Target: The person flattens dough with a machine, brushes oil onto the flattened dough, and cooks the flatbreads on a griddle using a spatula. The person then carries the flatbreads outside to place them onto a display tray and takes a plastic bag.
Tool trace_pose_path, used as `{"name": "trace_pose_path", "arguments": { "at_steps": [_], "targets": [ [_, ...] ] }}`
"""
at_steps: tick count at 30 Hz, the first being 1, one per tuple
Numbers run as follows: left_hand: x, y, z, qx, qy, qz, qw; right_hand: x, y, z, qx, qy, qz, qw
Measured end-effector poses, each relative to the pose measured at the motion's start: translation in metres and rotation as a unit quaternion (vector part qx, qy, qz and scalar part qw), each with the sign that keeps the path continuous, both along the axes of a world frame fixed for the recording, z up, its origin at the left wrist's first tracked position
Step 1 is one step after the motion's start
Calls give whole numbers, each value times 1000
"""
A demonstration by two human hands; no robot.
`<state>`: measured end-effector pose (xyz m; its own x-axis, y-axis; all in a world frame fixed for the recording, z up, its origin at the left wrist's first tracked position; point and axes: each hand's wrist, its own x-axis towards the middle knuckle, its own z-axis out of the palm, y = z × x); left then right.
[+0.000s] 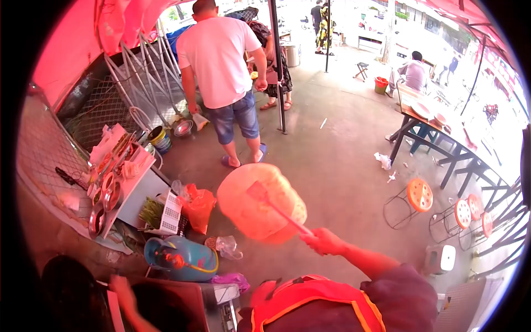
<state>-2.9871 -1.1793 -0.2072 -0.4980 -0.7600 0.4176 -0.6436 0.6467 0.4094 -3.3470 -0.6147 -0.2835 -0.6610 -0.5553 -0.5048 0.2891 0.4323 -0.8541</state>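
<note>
A large round flatbread (238,207) hangs over the floor on the blade of a long-handled spatula (287,217). My right hand (323,242) is wrapped round the end of the spatula's handle. At the lower left, my left hand (123,290) is blurred beside a pale flat strip (115,310) at the edge of a dark round opening (163,304); its fingers are too smeared to make out.
A blue gas cylinder (188,257) and an orange bag (197,207) stand at left, by a table with bowls (145,161). A person in a pink shirt (218,61) stands ahead. Stools (419,195) and a long table (453,133) are at right.
</note>
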Motion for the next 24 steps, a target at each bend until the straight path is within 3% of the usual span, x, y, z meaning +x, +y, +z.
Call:
{"name": "trace_pose_path", "arguments": {
  "at_steps": [1, 4, 7, 11, 14, 15, 17, 19, 20, 23, 24],
  "targets": [
    [-44, 47, -42, 94, -51, 2, 994, -26, 19, -6, -12, 2, -34, 999],
    [-144, 132, -148, 231, -292, -36, 928, -100, 69, -7, -26, -23, -122, 992],
    [-226, 169, -227, 291, -458, -64, 837, -174, 116, -25, -41, -14, -215, 976],
    [-394, 185, -304, 300, -548, -120, 771, -280, 166, -28, -29, 14, -306, 952],
    [-605, 216, -309, 247, -501, -203, 804, -354, 204, -23, -7, 24, -361, 932],
    [-687, 235, -309, 248, -417, -261, 834, -380, 216, -26, -17, 25, -381, 924],
    [-854, 300, -259, 258, -342, -368, 825, -439, 230, -28, -36, 8, -432, 901],
    [-1002, 361, -262, 218, -229, -493, 811, -500, 246, -22, -44, -30, -490, 870],
    [-1066, 395, -239, 186, -200, -549, 790, -533, 259, -30, -41, -19, -495, 868],
    [-1209, 480, -197, 188, -150, -597, 765, -638, 302, -63, -29, 20, -497, 867],
    [-1238, 489, -209, 225, -172, -579, 764, -671, 317, -71, -23, 33, -489, 871]
  ]
}}
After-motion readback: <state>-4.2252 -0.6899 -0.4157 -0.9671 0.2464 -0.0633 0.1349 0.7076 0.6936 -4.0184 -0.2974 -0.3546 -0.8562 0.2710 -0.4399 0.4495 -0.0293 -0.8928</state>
